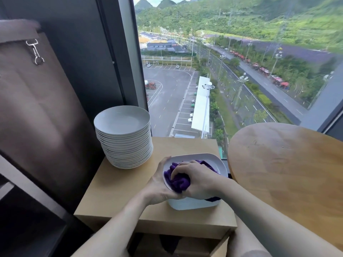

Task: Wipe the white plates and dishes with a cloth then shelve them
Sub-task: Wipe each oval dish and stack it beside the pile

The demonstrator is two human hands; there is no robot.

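A white rounded-square dish is held tilted above a small wooden cabinet top. My left hand grips the dish's left rim. My right hand grips a bunched purple cloth and presses it into the dish. Under the dish, more white dishes sit on the cabinet, mostly hidden. A tall stack of several round white plates stands at the cabinet's back left.
A round wooden table stands close on the right. A large window is right behind the cabinet. A dark curtain and dark shelving are on the left. An open compartment shows below the cabinet top.
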